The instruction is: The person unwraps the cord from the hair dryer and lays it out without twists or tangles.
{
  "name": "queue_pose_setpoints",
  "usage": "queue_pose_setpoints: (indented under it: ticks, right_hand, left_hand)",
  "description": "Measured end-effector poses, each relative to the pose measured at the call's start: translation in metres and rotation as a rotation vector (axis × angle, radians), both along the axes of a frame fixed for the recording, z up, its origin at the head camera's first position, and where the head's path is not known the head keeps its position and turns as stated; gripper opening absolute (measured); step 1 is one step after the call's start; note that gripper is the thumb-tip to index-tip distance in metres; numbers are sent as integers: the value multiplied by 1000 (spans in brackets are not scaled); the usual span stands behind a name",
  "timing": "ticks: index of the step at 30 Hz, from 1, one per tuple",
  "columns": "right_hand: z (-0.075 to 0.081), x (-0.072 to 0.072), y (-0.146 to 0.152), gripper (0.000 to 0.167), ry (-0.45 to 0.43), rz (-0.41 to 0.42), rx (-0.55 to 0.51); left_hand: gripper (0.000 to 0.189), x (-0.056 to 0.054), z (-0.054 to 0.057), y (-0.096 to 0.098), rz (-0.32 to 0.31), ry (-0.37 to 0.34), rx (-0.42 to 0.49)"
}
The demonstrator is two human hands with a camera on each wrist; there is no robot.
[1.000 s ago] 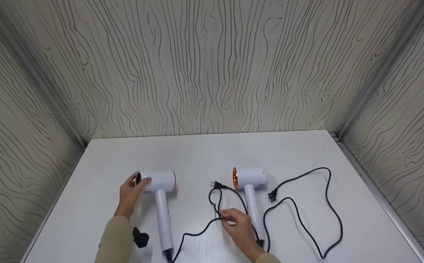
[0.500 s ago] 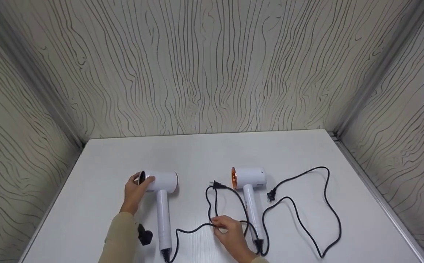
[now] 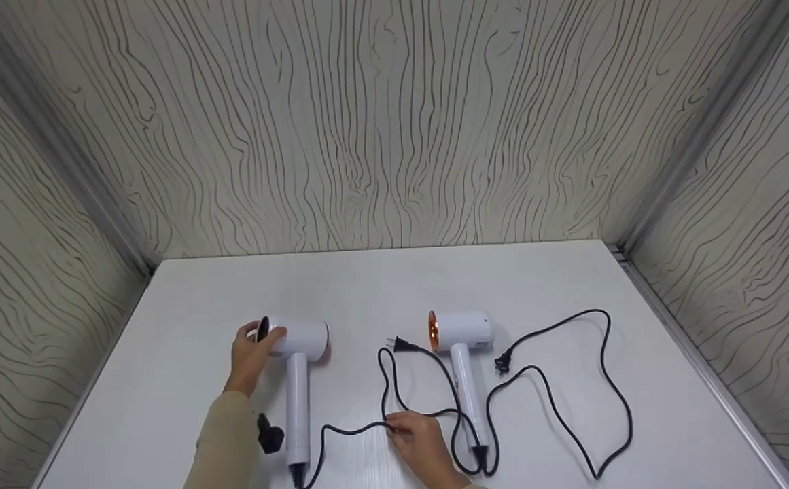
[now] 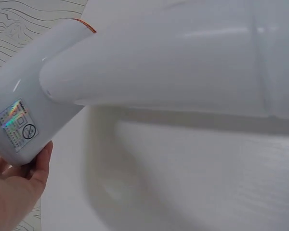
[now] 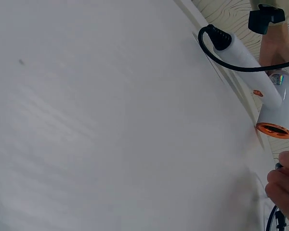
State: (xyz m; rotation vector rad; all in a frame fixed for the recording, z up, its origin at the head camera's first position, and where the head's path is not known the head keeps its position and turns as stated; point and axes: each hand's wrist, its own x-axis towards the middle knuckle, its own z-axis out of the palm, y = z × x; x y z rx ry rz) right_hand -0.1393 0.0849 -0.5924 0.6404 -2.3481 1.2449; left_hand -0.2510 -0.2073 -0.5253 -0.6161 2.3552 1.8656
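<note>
At the left of the table, my left hand (image 3: pixel 248 360) grips the barrel end of a white hair dryer (image 3: pixel 299 401), thumb on the near side. In the left wrist view the dryer's handle (image 4: pixel 159 67) crosses the picture and a label (image 4: pixel 18 126) shows on its barrel. My right hand (image 3: pixel 421 445) pinches the black power cord (image 3: pixel 357 432) that leaves this handle's lower end. In the right wrist view only part of the right hand (image 5: pixel 285 185) shows. Beyond the pinch, the cord loops near a second white hair dryer (image 3: pixel 467 387).
Right of the left hand's dryer lies a two-pin plug (image 3: pixel 404 345). Another plug (image 3: pixel 503 363) ends the cord (image 3: pixel 628 411) that winds over the table's right side. A black device (image 3: pixel 270 435) sits on the left wrist. Patterned walls (image 3: pixel 380 136) enclose the white table (image 3: pixel 367 285).
My right hand has moved left and toward me, drawing the cord's loop longer and leftward. The left hand keeps its grip, and the dryer's handle end has shifted slightly left.
</note>
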Motion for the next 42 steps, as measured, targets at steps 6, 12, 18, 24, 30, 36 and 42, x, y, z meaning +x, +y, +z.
queue_pose_setpoints:
  ticks: [6, 12, 18, 24, 30, 36, 42]
  right_hand:
    - [0, 1, -1, 12, -37, -1, -12]
    - [0, 3, -4, 14, -53, 21, -14]
    - [2, 5, -6, 14, -90, 39, 22]
    - [2, 6, -7, 12, -148, 51, 46]
    - [3, 8, -7, 9, -159, 39, 32]
    - [6, 13, -8, 7, -236, 99, 9]
    - [10, 17, -8, 5, -269, 151, -19]
  left_hand:
    - [77, -1, -2, 1, 6, 7, 8]
    - [75, -1, -5, 1, 12, 10, 4]
    - [77, 0, -7, 1, 2, 3, 5]
    - [78, 1, -10, -2, -21, -23, 6]
    - [76, 3, -16, -3, -12, -50, -13]
    - [77, 3, -25, -5, -10, -52, -21]
    - [75, 3, -30, -7, -2, -41, -15]
